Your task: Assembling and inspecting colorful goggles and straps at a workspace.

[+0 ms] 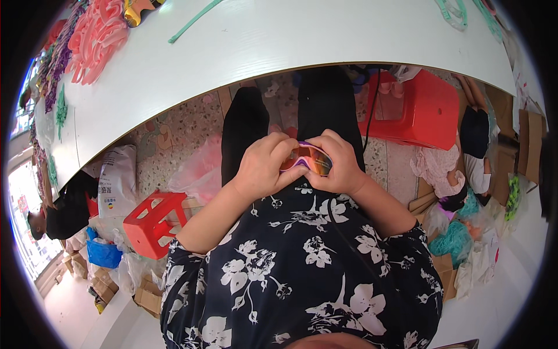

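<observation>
Over my lap I hold a pair of sports sunglasses (307,159) with a purple frame and an orange mirrored lens. My left hand (263,165) is closed on one end of the frame, its thumb stretched along the lower edge. On the other end, the fingers and thumb of my right hand (338,164) are wrapped round the lens side. Both hands nearly meet below the glasses and cover much of the frame. Whether the temples are folded cannot be seen.
Ahead curves a white table (244,43) with a green strap (195,22), a heap of pink straps (99,38) and yellow-framed eyewear (138,11). Red stools (427,113) stand on the floor, with plastic bags (118,177) and cardboard boxes around. Other people (70,203) are at both sides.
</observation>
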`<state>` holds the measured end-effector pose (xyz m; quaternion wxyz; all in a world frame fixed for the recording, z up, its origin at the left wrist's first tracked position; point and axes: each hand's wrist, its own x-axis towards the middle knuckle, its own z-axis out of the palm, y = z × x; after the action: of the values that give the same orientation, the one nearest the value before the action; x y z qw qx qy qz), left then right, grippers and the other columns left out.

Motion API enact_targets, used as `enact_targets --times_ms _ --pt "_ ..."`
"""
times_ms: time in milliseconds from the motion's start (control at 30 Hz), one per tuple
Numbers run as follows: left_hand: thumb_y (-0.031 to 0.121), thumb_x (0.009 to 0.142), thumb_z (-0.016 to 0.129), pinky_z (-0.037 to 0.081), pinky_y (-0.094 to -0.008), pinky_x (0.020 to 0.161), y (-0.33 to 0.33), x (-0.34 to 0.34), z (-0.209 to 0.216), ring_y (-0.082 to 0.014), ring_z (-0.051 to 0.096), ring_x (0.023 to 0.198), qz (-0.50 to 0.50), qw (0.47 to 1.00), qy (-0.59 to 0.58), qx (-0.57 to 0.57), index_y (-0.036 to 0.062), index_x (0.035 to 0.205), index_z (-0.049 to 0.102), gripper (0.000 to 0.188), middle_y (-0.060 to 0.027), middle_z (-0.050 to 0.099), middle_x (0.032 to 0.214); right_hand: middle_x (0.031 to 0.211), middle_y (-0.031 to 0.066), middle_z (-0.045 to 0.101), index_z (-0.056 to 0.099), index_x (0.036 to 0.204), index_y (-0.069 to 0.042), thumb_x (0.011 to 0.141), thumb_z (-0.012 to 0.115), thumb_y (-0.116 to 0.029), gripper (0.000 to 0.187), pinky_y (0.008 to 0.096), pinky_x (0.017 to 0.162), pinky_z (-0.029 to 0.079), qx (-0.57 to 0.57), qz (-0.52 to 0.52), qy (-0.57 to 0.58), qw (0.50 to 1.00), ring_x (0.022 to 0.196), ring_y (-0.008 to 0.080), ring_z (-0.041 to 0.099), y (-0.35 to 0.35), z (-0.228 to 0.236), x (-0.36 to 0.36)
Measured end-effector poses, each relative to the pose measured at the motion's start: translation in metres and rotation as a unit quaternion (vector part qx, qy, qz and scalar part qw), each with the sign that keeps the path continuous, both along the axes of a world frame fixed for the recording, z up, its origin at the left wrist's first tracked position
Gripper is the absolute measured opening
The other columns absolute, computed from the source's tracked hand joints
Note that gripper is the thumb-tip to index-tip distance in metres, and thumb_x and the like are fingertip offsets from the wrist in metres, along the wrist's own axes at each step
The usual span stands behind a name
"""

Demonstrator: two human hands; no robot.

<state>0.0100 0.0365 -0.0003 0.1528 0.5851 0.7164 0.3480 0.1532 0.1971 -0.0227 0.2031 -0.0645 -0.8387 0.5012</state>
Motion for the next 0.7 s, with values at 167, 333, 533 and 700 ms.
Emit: enact_targets --times_ms 167,333,533,700 --pt "0.025 0.08 0.074 0.051 -0.0344 0.059 0.006 0.003 -0.004 -0.0241 0.061 0.065 0.013 1.0 -0.005 -0.007 0.0025 0.103 0.059 0.036 -0.0106 0.059 0.089 0.083 0.0104 0.057 0.064 0.105 -0.005 0.064 0.079 -0.025 0.048 0.0367 0.063 0.05 -0.042 0.052 -0.05 0.997 0.071 0.0289 0.061 0.007 -0.008 0.0" --pt "0.023 0.083 0.071 0.053 -0.0375 0.062 0.005 0.01 -0.012 -0.0296 0.064 0.069 0.053 0.998 -0.01 -0.04 0.0047 0.101 0.059 0.028 -0.01 0.063 0.086 0.088 0.0114 0.058 0.062 0.106 -0.005 0.063 0.078 -0.028 0.051 0.0398 0.069 0.051 -0.075 0.106 -0.097 0.987 0.078 0.0317 0.062 0.014 -0.018 -0.006" --pt "0.017 0.089 0.065 0.054 -0.0395 0.062 0.006 0.011 -0.037 -0.0325 0.065 0.07 0.083 0.993 -0.081 -0.039 0.0051 0.1 0.059 0.017 -0.0124 0.065 0.084 0.084 0.0131 0.056 0.059 0.1 0.0 0.06 0.076 -0.017 0.046 0.0376 0.065 0.049 -0.075 0.071 -0.059 0.993 0.071 0.0311 0.059 0.003 -0.033 -0.009" --pt "0.019 0.091 0.063 0.054 -0.0411 0.062 0.007 0.012 -0.048 -0.0343 0.066 0.069 0.12 0.986 -0.098 -0.058 0.0066 0.1 0.059 0.016 -0.0123 0.065 0.081 0.084 0.0139 0.056 0.06 0.099 0.0 0.06 0.076 -0.017 0.045 0.0373 0.064 0.049 -0.045 0.073 -0.059 0.995 0.07 0.0319 0.059 0.005 -0.035 -0.013"
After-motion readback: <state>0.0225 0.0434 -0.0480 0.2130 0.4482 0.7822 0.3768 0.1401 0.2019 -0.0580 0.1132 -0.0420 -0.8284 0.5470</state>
